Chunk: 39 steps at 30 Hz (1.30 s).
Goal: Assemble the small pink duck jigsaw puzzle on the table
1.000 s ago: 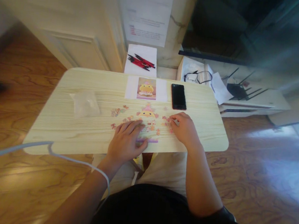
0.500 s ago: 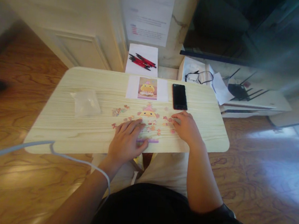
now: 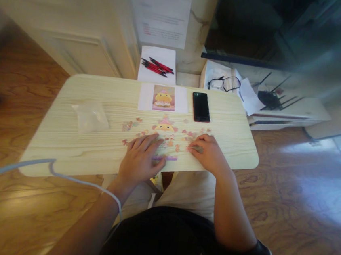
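Observation:
My left hand (image 3: 140, 157) lies flat on the table with fingers stretched and thumb apart, beside the purple bottom strip (image 3: 171, 158) of a jigsaw puzzle. My right hand (image 3: 209, 152) is closed in a pinch at a small pinkish puzzle piece (image 3: 189, 148), partly covered by its fingertips. Between the hands, joined pieces form a yellow face with a pink hat (image 3: 165, 125). Loose puzzle pieces (image 3: 130, 125) lie left of it, and more loose pieces (image 3: 189, 134) lie to the right. The picture card (image 3: 164, 98) behind shows a yellow character.
A black phone (image 3: 201, 107) lies at the back right of the wooden table (image 3: 73, 149). A clear plastic bag (image 3: 91, 117) is on the left. Red pens (image 3: 157, 67) rest on white paper beyond the far edge. A grey cable (image 3: 85, 182) crosses my left forearm.
My right hand has moved nearer to me, from the right-hand loose pieces to the pinkish piece, uncovering pieces behind it. My left hand stays in place on the table. The view has shifted slightly.

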Tool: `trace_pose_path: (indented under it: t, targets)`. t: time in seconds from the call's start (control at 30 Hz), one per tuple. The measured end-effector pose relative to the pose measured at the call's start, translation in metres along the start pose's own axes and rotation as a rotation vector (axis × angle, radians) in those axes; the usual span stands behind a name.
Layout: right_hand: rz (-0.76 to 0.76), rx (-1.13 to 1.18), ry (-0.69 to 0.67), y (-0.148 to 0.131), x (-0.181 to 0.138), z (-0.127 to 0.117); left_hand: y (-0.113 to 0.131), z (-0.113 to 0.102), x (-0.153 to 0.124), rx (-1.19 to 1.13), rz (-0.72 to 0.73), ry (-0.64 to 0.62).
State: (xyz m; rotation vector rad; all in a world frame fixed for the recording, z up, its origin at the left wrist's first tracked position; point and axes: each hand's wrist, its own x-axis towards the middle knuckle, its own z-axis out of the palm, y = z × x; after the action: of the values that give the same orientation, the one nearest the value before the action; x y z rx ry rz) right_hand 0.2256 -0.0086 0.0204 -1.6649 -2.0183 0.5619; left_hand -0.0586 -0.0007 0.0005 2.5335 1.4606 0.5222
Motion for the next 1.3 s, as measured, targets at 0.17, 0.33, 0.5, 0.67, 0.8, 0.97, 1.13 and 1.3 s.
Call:
trace_pose_path:
  t: [0.17, 0.33, 0.5, 0.67, 0.8, 0.97, 1.13, 1.3]
  targets:
    - [-0.015, 0.022, 0.096, 0.004, -0.005, -0.002, 0.001, -0.002, 0.000, -0.006, 0.028, -0.007]
    - [0.094, -0.069, 0.244, 0.038, -0.016, -0.018, 0.021, -0.001, 0.006, -0.009, 0.061, -0.019]
    - [0.104, -0.079, 0.222, 0.056, -0.025, -0.022, 0.054, 0.007, 0.019, -0.038, 0.155, -0.087]
    - [0.061, -0.077, 0.182, 0.053, -0.029, -0.018, 0.077, 0.016, 0.031, -0.029, 0.192, -0.119]
    - [0.105, -0.084, 0.245, 0.054, -0.026, -0.020, 0.085, 0.019, 0.037, -0.013, 0.184, -0.136]
    - [0.173, -0.097, 0.304, 0.056, -0.012, -0.021, 0.091, 0.023, 0.038, -0.010, 0.173, -0.147]
    - [0.195, -0.127, 0.252, 0.057, 0.001, -0.018, 0.094, 0.025, 0.036, -0.011, 0.172, -0.143]
    - [0.207, -0.116, 0.241, 0.060, 0.004, -0.016, 0.089, 0.021, 0.030, -0.015, 0.148, -0.140]
